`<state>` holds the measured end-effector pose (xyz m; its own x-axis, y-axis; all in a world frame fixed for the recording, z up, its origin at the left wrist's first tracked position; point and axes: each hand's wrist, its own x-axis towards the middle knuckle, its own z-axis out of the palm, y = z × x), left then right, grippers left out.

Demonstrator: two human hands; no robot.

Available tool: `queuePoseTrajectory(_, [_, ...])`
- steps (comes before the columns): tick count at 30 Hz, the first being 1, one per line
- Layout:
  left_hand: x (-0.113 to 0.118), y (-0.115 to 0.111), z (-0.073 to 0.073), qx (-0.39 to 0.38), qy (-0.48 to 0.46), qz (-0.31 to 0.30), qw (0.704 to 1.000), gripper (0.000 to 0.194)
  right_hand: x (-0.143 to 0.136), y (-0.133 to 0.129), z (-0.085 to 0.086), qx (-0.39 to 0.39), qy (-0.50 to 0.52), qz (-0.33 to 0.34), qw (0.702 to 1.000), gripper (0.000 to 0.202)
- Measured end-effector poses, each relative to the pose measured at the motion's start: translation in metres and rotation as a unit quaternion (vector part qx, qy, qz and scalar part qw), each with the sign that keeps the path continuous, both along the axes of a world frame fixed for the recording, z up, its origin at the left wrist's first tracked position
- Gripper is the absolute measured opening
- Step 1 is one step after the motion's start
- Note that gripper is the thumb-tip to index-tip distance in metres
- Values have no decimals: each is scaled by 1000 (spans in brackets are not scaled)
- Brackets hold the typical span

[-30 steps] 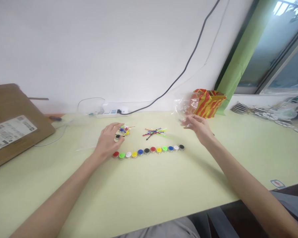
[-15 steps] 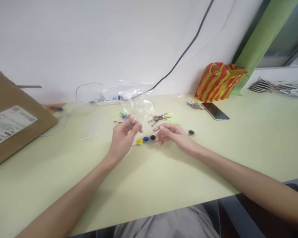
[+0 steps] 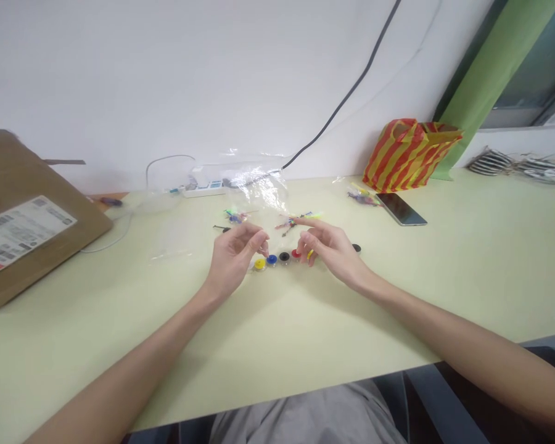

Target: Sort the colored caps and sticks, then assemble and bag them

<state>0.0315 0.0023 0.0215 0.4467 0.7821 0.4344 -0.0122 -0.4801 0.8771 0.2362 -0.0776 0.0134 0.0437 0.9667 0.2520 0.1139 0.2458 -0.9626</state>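
Observation:
A row of small round pieces with coloured tops runs across the table under my hands: a yellow one (image 3: 259, 264), a blue one (image 3: 272, 259), a black one (image 3: 284, 256) and a red one (image 3: 296, 253) show, others partly hidden. Above the row's left end my left hand (image 3: 235, 256) is closed in a pinch; whatever sits between thumb and fingertips is too small to make out. Over the right part hovers my right hand (image 3: 333, 251), index finger stretched out and thumb apart, nothing visible in it. Behind lie thin coloured sticks (image 3: 300, 219) and a smaller colourful cluster (image 3: 235, 216).
Clear plastic bags (image 3: 261, 188) lie at the back by a white power strip (image 3: 203, 189). A cardboard box (image 3: 37, 203) stands left. On the right are a phone (image 3: 401, 209), a striped bag (image 3: 409, 154) and a small packet (image 3: 363, 196). A black cable (image 3: 340, 111) crosses the wall.
My right hand has shifted slightly right and its index finger has straightened, uncovering the red piece. My left hand stays nearly in place, still pinched.

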Motion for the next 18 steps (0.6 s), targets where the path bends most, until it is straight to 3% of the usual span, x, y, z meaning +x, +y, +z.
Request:
queuePoseTrajectory(5, [-3, 2, -1, 7, 23, -16, 1000, 28, 0, 0, 1, 8, -4, 34, 999, 39])
queuePoseTrajectory(13, [-1, 5, -8, -13, -11, 20, 1000, 26, -8, -4, 7, 22, -55, -47, 997, 37])
queuePoseTrajectory(18, [-3, 4, -2, -13, -10, 18, 1000, 26, -8, -6, 7, 53, -115, -63, 990, 35])
